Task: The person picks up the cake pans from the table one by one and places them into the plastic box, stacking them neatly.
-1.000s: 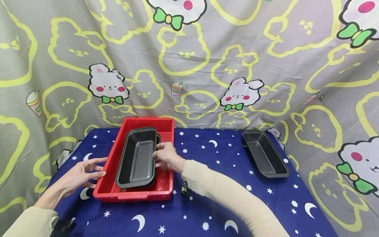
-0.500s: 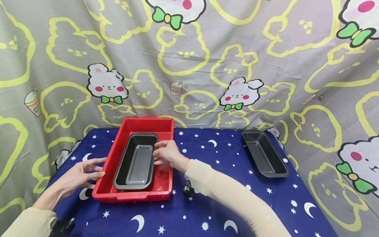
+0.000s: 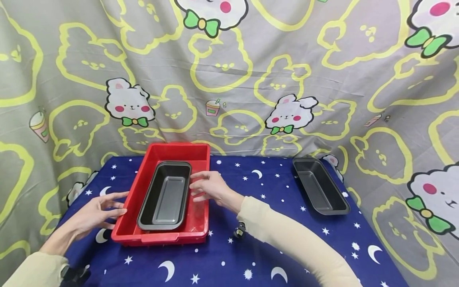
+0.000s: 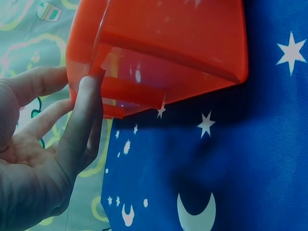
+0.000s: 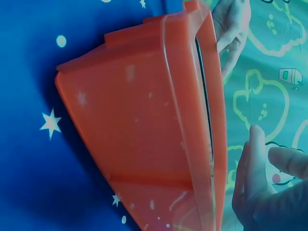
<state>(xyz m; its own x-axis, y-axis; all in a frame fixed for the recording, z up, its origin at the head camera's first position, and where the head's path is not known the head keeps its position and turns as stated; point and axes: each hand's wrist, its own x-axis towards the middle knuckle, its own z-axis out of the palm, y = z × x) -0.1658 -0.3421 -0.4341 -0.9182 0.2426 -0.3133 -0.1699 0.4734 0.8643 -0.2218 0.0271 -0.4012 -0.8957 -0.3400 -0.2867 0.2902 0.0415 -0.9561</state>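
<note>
Drawn off dark pan with loose-fingered right hand, touching red tray with straight-fingered left hand, pan between hands

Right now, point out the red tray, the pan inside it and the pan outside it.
Tray (image 3: 160, 238), head view: its front rim.
Inside pan (image 3: 169, 200), head view: its flat bottom.
Outside pan (image 3: 317, 191), head view: its bottom.
</note>
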